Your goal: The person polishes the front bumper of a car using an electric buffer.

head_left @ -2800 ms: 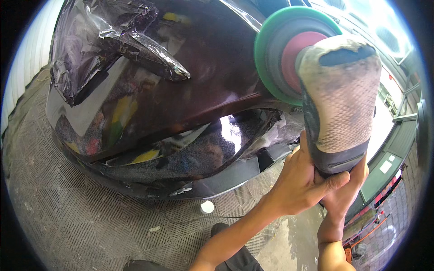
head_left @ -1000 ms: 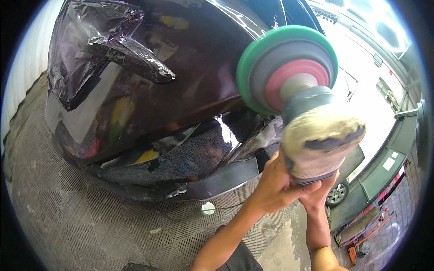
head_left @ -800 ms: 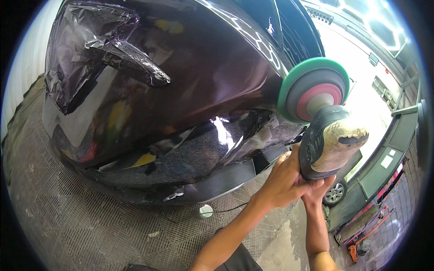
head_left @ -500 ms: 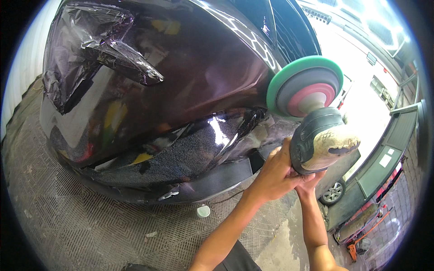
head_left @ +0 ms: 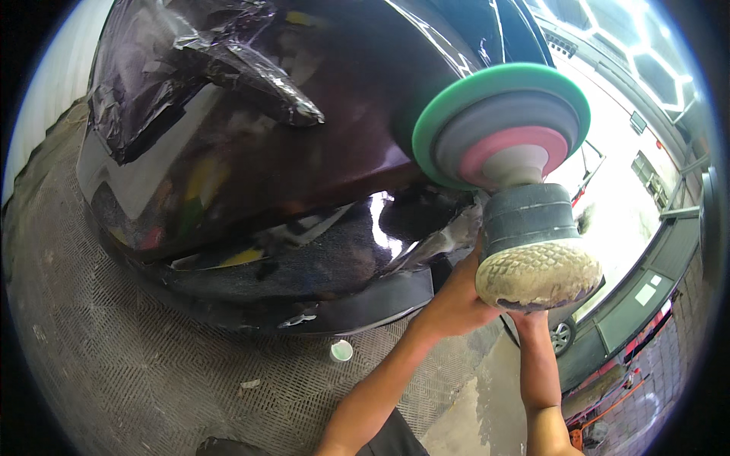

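Observation:
A polisher with a worn, cream-coloured head and dark band is held up in both my hands. My left hand is closed around its body from the left. Below the tool, my right hand is mostly hidden but appears wrapped around it too. The polisher's round pad, green-rimmed with grey and pink layers, faces away from me toward the dark, glossy car body. I cannot tell whether the pad touches the paint.
Crinkled plastic film covers part of the car at upper left. Below the bodywork edge sits a dark headlight area. A small white cup with pale green contents stands on the ribbed floor mat. Behind, at right, is a wheel.
The polisher has swung left and tilted, so its pad looks larger and overlaps more of the car. My hands still grip it. The view has shifted slightly.

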Demonstrator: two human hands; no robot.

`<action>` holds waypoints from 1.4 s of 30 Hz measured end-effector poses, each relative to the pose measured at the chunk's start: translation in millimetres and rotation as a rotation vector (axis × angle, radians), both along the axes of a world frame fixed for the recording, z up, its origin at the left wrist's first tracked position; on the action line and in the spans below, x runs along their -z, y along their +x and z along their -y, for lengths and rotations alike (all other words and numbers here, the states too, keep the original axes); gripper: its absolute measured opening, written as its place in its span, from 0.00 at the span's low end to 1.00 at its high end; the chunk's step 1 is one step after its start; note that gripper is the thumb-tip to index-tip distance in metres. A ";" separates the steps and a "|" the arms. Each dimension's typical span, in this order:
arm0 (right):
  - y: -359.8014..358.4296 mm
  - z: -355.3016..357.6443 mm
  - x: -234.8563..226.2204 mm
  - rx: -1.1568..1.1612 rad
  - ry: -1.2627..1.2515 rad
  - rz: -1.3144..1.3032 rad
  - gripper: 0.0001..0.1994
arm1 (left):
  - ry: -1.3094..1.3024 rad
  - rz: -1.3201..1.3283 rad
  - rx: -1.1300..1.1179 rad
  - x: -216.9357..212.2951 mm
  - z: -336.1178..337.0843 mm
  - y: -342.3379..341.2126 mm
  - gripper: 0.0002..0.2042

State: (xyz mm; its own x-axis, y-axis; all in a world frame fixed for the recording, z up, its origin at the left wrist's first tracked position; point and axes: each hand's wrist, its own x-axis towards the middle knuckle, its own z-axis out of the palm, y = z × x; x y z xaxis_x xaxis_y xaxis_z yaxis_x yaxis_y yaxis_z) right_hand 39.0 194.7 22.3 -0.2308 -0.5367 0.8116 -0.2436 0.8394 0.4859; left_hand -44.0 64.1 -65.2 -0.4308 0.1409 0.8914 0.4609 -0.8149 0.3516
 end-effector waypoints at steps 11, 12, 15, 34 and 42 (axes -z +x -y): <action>-0.4 11.8 -9.3 0.031 -0.054 0.080 0.42 | 0.031 0.101 0.155 67.2 -74.6 -4.0 0.62; -0.4 4.9 -8.0 0.027 -0.045 0.064 0.41 | 0.026 0.092 0.138 62.5 -68.8 -3.3 0.63; -3.3 -0.8 -12.0 0.061 0.093 -0.082 0.39 | 0.065 0.092 0.279 40.6 -51.1 2.9 0.59; 33.6 -86.0 34.8 -0.116 -0.568 0.489 0.54 | 0.001 0.089 0.219 -23.8 9.6 17.3 0.35; 40.9 -83.8 29.4 -0.007 -0.450 0.296 0.56 | 0.079 0.056 -0.004 -30.5 -30.7 27.6 0.36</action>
State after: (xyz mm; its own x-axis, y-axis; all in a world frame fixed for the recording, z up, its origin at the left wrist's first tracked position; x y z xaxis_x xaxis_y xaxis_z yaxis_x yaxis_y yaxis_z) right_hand 79.9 278.5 -7.0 -0.4826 -0.1530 0.8624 -0.3220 0.9466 -0.0123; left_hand -16.4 94.9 -34.7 -0.4808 0.0695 0.8741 0.4456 -0.8391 0.3119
